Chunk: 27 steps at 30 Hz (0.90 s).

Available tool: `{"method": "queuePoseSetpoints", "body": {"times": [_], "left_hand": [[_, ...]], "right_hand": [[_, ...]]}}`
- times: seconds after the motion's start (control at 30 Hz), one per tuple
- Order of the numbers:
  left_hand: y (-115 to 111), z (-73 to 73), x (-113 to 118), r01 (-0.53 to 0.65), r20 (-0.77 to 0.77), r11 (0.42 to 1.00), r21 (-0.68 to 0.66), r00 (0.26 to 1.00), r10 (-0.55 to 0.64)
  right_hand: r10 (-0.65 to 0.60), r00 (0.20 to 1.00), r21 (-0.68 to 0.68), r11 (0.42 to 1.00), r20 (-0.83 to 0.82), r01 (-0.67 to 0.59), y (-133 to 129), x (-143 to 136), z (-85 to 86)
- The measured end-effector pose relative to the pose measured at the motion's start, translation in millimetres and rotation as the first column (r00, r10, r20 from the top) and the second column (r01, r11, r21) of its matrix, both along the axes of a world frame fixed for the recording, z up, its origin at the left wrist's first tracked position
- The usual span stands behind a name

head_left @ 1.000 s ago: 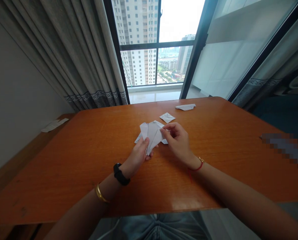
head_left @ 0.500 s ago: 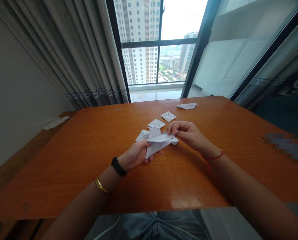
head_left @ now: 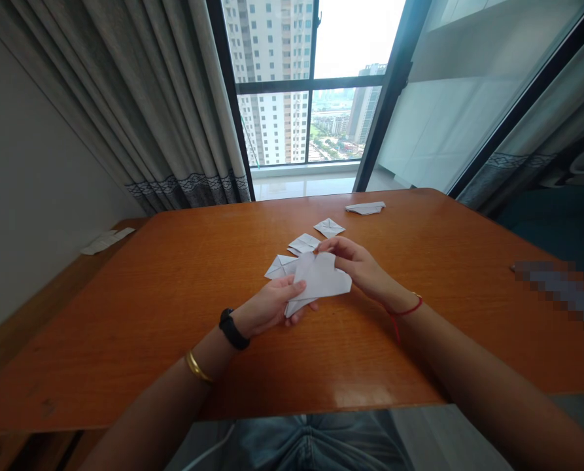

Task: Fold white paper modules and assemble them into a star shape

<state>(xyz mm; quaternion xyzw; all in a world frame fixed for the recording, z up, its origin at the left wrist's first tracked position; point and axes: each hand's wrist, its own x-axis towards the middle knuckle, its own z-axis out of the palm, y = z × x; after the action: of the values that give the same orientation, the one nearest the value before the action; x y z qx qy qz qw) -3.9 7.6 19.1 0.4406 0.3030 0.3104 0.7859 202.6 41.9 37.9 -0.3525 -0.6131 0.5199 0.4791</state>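
Note:
A sheet of white folded paper (head_left: 321,278) is held up above the table, its broad face toward me. My left hand (head_left: 274,299) grips its lower left corner, the thumb on top and the fingers beneath. My right hand (head_left: 353,258) pinches the paper's upper right edge; some of its fingertips are hidden behind the sheet. Just behind lie a folded paper piece (head_left: 278,267), partly covered by the held paper, and a second folded paper piece (head_left: 302,244). Farther back rests a diamond-shaped folded paper (head_left: 329,227).
A long folded paper (head_left: 365,208) lies near the far edge of the brown wooden table (head_left: 174,314). At the right is a blurred-out object (head_left: 561,288). Pale papers (head_left: 106,242) rest on a ledge at the left. Beyond the table are a window and curtains.
The held paper has turned so that its wide flat face shows, where before its raised folded edges showed. My right hand has shifted slightly left along its upper edge.

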Motion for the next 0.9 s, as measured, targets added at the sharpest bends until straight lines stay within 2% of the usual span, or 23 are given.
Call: {"method": "queuePoseSetpoints", "body": {"times": [0.07, 0.13, 0.17, 0.23, 0.3, 0.4, 0.5, 0.57, 0.63, 0.7, 0.77, 0.83, 0.9], "left_hand": [[1.7, -1.1, 2.7, -0.166, 0.041, 0.982, 0.087, 0.986, 0.163], [4.6, -3.2, 4.5, -0.310, 0.076, 0.939, 0.149, 0.950, 0.301], [5.8, -4.6, 5.0, -0.342, 0.082, 0.924, 0.171, 0.940, 0.332], [7.1, -7.5, 5.1, -0.317, 0.065, 0.925, 0.209, 0.948, 0.311], [6.1, -9.2, 4.4, -0.219, 0.001, 0.944, 0.247, 0.974, 0.226], [1.5, -8.7, 3.5, -0.086, -0.123, 0.951, 0.298, 0.984, 0.128], [-2.6, -7.4, 3.5, -0.018, -0.199, 0.945, 0.328, 0.976, 0.088], [-2.9, -8.1, 3.7, 0.013, -0.210, 0.945, 0.328, 0.976, 0.059], [-1.4, -9.9, 4.1, 0.015, -0.172, 0.945, 0.328, 0.984, 0.045], [0.7, -11.2, 4.6, -0.018, -0.120, 0.940, 0.342, 0.991, 0.063], [2.2, -10.9, 5.1, -0.076, -0.095, 0.920, 0.384, 0.988, 0.121], [2.8, -9.4, 4.6, -0.131, -0.145, 0.862, 0.489, 0.962, 0.229], [3.3, -7.8, 2.8, -0.156, -0.247, 0.754, 0.638, 0.886, 0.392]], "right_hand": [[-0.114, 0.991, -0.060, 0.992, -0.076, 0.109, -0.1, -2.8, -2.9], [-0.082, 0.989, -0.099, 0.993, -0.123, 0.070, -2.1, -7.0, -5.7], [-0.036, 0.993, -0.102, 0.995, -0.114, 0.024, -4.2, -9.8, -6.9], [0.037, 0.999, -0.093, 0.995, -0.036, -0.041, -10.1, -16.4, -8.7], [0.059, 0.997, -0.102, 0.993, 0.053, -0.053, -16.4, -22.3, -9.3], [-0.010, 0.977, -0.069, 0.997, 0.211, 0.025, -21.8, -25.8, -8.2], [-0.122, 0.935, 0.011, 0.992, 0.333, 0.126, -21.8, -24.3, -6.1], [-0.145, 0.936, -0.008, 0.988, 0.322, 0.156, -20.7, -23.2, -5.2], [-0.110, 0.968, -0.080, 0.988, 0.225, 0.131, -19.9, -23.3, -5.1], [-0.007, 0.994, -0.147, 0.989, 0.108, 0.023, -19.7, -24.2, -6.0], [0.072, 0.994, -0.138, 0.989, 0.081, -0.061, -20.2, -25.3, -7.4], [0.033, 0.983, -0.032, 0.999, 0.182, -0.028, -20.8, -25.5, -9.1], [-0.084, 0.947, 0.121, 0.992, 0.312, 0.048, -20.8, -25.0, -11.4]]}}
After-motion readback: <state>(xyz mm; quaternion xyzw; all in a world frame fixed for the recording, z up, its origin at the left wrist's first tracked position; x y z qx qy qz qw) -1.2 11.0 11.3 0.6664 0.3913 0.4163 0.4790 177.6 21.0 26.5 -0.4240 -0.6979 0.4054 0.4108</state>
